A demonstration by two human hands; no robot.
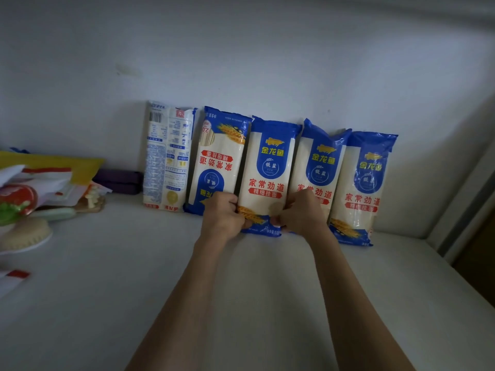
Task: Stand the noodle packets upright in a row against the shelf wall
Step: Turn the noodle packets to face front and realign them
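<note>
Several blue-and-white noodle packets lean upright in a row against the white shelf wall (267, 62). The leftmost packet (167, 156) shows its printed back. The second packet (219, 159) stands upside down. The middle packet (267, 170) is held at its lower end by both hands: my left hand (223, 215) grips its bottom left edge, my right hand (301, 212) its bottom right edge. To the right stand another packet (320, 159), partly behind my right hand, and the rightmost packet (361, 188).
At the left lie a pile of food packages (34, 188) with red, yellow and white wrappers, a dark purple box (119, 180) by the wall, and a round pale item (24, 234). The shelf's side wall (460, 188) rises at the right.
</note>
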